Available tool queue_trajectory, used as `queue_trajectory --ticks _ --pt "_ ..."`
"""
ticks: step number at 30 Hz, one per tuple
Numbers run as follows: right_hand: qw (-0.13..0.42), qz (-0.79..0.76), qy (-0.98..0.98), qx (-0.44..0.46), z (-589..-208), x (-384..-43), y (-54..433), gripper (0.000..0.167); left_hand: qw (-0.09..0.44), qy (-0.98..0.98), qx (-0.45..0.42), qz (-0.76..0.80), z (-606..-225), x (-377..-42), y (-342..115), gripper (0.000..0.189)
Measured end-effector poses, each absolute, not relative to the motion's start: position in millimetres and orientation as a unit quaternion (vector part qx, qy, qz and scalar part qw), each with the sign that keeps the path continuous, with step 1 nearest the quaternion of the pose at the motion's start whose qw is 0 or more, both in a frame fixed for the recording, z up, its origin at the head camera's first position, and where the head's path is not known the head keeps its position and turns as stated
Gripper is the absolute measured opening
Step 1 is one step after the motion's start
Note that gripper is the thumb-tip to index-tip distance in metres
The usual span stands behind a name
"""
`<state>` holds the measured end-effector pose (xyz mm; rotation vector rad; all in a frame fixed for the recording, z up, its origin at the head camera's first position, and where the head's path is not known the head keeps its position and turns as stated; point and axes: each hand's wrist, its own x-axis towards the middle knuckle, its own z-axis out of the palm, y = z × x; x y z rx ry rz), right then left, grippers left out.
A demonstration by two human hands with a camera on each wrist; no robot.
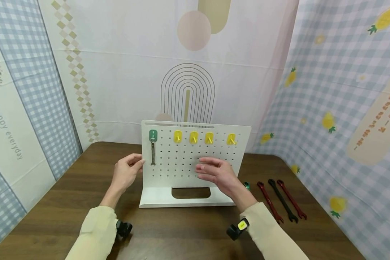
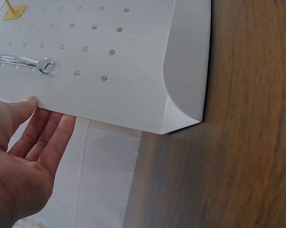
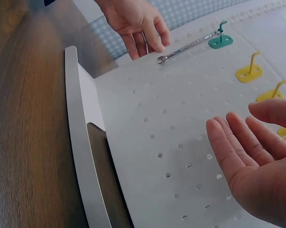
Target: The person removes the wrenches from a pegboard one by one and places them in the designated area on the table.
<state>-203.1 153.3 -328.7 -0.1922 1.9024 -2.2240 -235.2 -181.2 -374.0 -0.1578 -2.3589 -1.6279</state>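
A white pegboard (image 1: 164,183) on a folded base stands on the table. My left hand (image 1: 125,171) pinches its left edge, thumb on the front face and fingers behind, as the left wrist view shows. From a green hook (image 1: 153,133) at the board's upper left hangs a silver wrench (image 1: 153,153), open end down. Several yellow hooks (image 1: 193,137) line the upper part, bearing nothing. My right hand (image 1: 219,175) hovers before the board's right half with fingers extended and nothing in it; in the right wrist view its palm (image 3: 266,175) faces the board.
On the wooden table (image 1: 182,231), right of the board, lie a red wrench (image 1: 269,200), a dark wrench (image 1: 282,200) and another red wrench (image 1: 291,199). A green tool end (image 1: 246,185) peeks out beside my right forearm. Patterned cloth (image 1: 117,90) hangs behind and at both sides.
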Motion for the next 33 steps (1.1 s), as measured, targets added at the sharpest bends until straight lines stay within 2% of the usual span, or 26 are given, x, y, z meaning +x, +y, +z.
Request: queue_trajectory --ticks 33 --pt "0.127 -0.758 0.623 -0.145 -329.7 -216.3 97.9 0.052 0.139 -0.808 -0.058 -0.569 -376.9 -237.7 -181.1 0.026"
